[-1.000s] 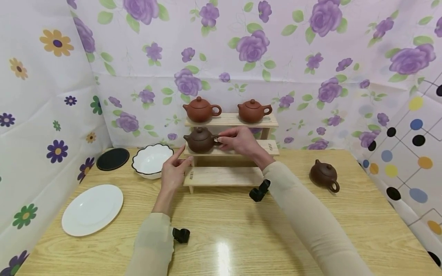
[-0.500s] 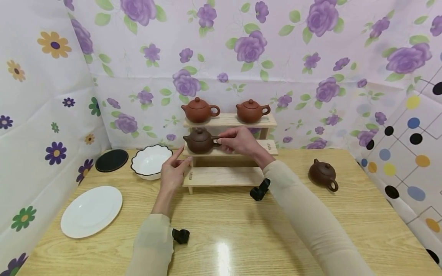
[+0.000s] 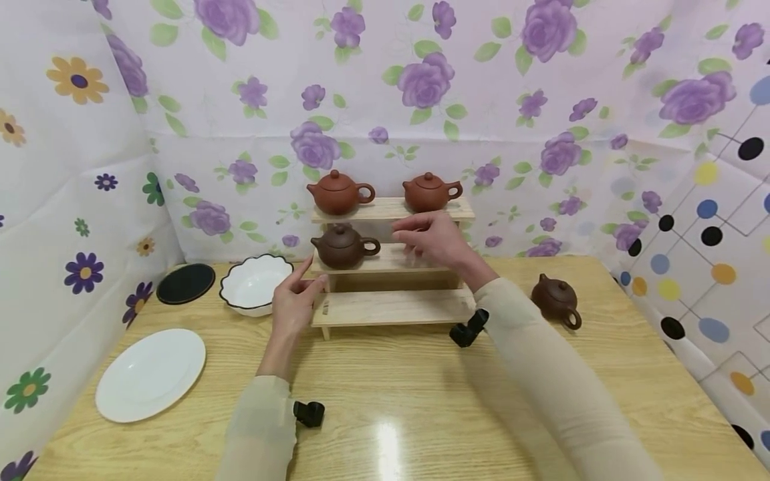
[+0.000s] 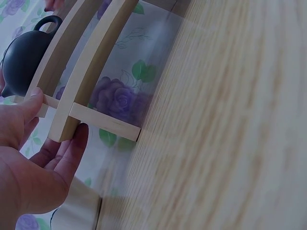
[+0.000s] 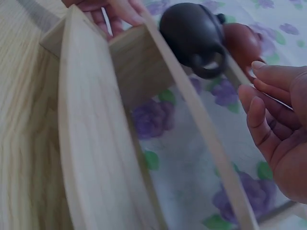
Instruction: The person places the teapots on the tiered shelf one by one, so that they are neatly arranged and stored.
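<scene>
A dark brown teapot [image 3: 341, 247] stands upright on the left part of the middle step of a three-step wooden shelf [image 3: 391, 307], its handle pointing right. My right hand [image 3: 438, 240] hovers just right of that handle, apart from it, with fingers loosely bent and nothing held. At the shelf's left end my left hand [image 3: 295, 304] holds the frame; in the left wrist view its thumb lies by the middle step and its fingers [image 4: 72, 160] curl at the end of a lower board. Two reddish-brown teapots, one left [image 3: 340, 194] and one right [image 3: 430, 192], sit on the top step.
Another dark brown teapot [image 3: 556, 300] rests on the table at right. To the left are a white scalloped bowl [image 3: 255, 284] with a dark rim, a black round coaster [image 3: 186, 283] and a white plate [image 3: 150, 375]. Flowered cloth [image 3: 240, 133] hangs behind the table.
My right hand has let go of the dark teapot's handle and moved slightly right, away from it. The teapot stays on the middle step, and my left hand keeps its place at the shelf.
</scene>
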Action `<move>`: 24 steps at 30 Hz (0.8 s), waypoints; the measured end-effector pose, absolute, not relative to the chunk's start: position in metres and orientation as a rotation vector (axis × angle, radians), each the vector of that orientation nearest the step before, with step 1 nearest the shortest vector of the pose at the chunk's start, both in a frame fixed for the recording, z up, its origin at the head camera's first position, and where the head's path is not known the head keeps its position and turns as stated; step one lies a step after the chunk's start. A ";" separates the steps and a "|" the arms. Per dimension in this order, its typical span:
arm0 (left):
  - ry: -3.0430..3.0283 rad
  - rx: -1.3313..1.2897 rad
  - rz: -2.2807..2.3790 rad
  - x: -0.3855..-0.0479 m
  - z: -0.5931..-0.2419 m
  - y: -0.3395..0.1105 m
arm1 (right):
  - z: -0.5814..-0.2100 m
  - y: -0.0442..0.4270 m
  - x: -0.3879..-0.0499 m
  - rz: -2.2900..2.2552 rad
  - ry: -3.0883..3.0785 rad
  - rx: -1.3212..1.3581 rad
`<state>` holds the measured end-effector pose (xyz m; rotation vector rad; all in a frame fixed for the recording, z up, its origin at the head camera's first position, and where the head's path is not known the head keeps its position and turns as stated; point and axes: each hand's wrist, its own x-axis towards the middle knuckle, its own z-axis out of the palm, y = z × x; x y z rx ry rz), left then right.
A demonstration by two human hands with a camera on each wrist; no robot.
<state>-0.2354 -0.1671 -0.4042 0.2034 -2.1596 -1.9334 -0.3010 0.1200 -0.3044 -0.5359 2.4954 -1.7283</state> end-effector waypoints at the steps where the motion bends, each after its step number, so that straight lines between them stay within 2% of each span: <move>1: -2.168 0.207 -1.927 -0.235 -0.404 -0.167 | -0.302 0.127 -0.300 -1.738 2.513 -0.549; 11: -2.244 0.238 -1.838 -0.234 -0.400 -0.167 | -0.292 0.199 -0.281 -1.831 2.604 -0.480; 24: -2.271 0.245 -1.825 -0.232 -0.399 -0.166 | -0.310 0.298 -0.240 -1.881 2.740 -0.123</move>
